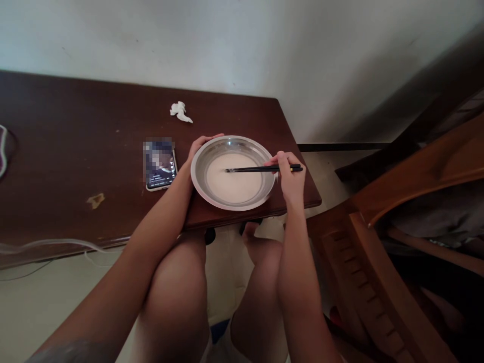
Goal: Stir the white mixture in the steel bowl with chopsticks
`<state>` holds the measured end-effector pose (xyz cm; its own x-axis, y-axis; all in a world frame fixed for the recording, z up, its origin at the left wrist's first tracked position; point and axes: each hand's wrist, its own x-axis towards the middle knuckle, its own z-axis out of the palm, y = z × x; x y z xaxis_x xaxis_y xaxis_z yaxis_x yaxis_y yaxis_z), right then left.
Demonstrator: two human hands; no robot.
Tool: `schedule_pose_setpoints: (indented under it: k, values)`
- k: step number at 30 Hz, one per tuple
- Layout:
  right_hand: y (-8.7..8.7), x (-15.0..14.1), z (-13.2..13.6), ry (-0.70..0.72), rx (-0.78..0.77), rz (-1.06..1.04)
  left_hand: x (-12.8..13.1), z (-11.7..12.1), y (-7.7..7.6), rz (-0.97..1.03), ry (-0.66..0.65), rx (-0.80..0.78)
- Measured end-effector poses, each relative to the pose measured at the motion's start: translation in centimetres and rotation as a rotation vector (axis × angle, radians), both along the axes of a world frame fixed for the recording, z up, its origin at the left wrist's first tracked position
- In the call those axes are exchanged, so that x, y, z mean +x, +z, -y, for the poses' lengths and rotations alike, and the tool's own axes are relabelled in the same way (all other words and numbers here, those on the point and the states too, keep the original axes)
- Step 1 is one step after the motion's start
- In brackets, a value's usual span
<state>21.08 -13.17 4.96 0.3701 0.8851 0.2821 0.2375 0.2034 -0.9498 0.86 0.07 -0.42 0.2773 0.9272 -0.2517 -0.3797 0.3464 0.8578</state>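
Note:
A shiny metal bowl (242,142) holding pale white liquid stands near the right front corner of a dark brown wooden table (75,151). My left hand (198,147) curls around the bowl's left rim and steadies it. My right hand (288,176) grips a pair of black chopsticks (260,169) that lie almost level, their tips dipped in the liquid near the bowl's middle.
A phone (161,164) with a lit screen lies just left of the bowl. A crumpled white tissue (180,111) sits behind it. A cable (56,245) runs along the table's front edge. A wooden chair (397,227) stands at right, a white wall behind.

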Motion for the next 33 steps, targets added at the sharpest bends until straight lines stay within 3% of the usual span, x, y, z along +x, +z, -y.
schedule_pose_setpoints:
  k: [4, 10, 17, 23, 29, 33]
  values:
    - [-0.18, 0.86, 0.12, -0.158, 0.001, -0.066, 0.02, -0.03, -0.05, -0.024, -0.01, -0.011]
    - [-0.06, -0.08, 0.06, 0.055, -0.011, -0.006, 0.15, 0.08, 0.23, -0.002, 0.006, -0.007]
    - [-0.36, 0.82, -0.02, -0.145, 0.022, -0.03, 0.12, 0.3, 0.43, -0.016, -0.016, 0.001]
    - [-0.23, -0.11, -0.07, 0.068, 0.017, 0.037, 0.38, 0.3, 0.52, -0.001, 0.006, -0.013]
    - [-0.51, 0.81, -0.25, -0.142, 0.053, -0.031, 0.23, 0.07, 0.05, 0.018, -0.007, -0.018]
    - [-0.4, 0.29, -0.15, -0.027, 0.024, -0.041, 0.18, 0.08, -0.16, 0.069, -0.021, -0.033]
